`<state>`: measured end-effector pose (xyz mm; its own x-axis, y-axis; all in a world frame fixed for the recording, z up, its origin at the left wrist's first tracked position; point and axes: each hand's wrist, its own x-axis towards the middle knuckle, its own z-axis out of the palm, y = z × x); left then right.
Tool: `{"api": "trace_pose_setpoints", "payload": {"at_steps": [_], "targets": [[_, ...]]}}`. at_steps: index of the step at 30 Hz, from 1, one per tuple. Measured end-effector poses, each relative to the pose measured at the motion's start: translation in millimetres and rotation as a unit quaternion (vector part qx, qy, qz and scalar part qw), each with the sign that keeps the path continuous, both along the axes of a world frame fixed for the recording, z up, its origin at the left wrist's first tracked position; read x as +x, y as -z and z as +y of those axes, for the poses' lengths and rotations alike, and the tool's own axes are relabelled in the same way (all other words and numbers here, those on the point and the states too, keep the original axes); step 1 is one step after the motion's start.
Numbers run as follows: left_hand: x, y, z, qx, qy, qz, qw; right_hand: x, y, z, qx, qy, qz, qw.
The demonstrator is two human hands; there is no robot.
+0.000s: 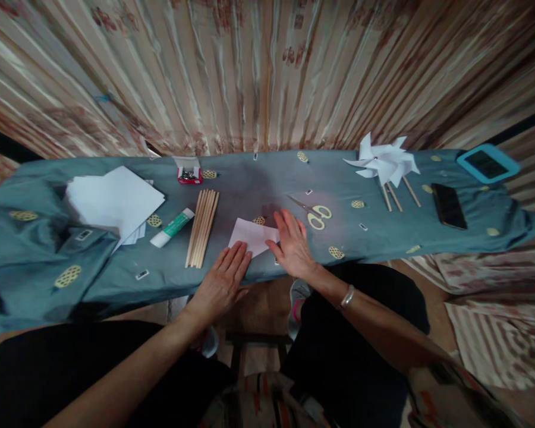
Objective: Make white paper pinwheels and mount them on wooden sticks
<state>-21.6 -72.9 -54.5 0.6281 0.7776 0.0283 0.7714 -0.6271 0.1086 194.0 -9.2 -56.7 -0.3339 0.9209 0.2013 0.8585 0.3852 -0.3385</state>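
Observation:
A small sheet of white paper (255, 234) lies near the front edge of the cloth-covered table, apparently folded. My left hand (223, 276) rests flat with its fingertips on the paper's lower left part. At the right end of the sheet, my right hand (292, 244) touches it, thumb apart from the stretched fingers. Just beyond that hand are scissors (314, 213) with pale yellow handles. Several wooden sticks (202, 229) lie side by side left of the paper, and a green and white glue stick (172, 227) is left of them.
A stack of white paper (116, 199) lies at the left. Behind the sticks stands a small red box (189, 172) of metal pins. White paper pinwheels (386, 160) on sticks, a black phone (448, 205) and a blue-framed device (488, 163) are on the right. A curtain (249, 77) hangs behind.

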Motion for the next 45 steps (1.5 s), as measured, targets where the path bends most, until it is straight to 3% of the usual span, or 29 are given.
{"api": "trace_pose_setpoints", "payload": {"at_steps": [7,13,25,30,35,40,45], "targets": [[-13,4.0,-13,0.017,-0.011,0.007,1.0,31,6,11,-0.003,0.072,0.016,0.997],[-30,6.3,-44,0.048,-0.037,0.0,0.998,33,12,13,0.008,0.071,0.052,0.996],[-42,10.8,-76,0.09,-0.111,-0.056,0.988,36,11,16,0.032,0.057,0.094,0.993],[-25,0.5,-61,0.087,-0.161,-0.161,0.97,26,0,16,-0.038,-0.042,0.07,0.996],[-15,4.5,-40,0.068,-0.169,-0.214,0.96,19,-4,17,-0.062,-0.073,0.07,0.993],[-10,6.8,-34,0.084,-0.19,-0.229,0.951,18,-7,14,-0.06,-0.055,0.155,0.985],[6,-15.8,-20,0.15,-0.17,-0.248,0.942,30,-28,19,-0.013,-0.002,0.237,0.971]]}}
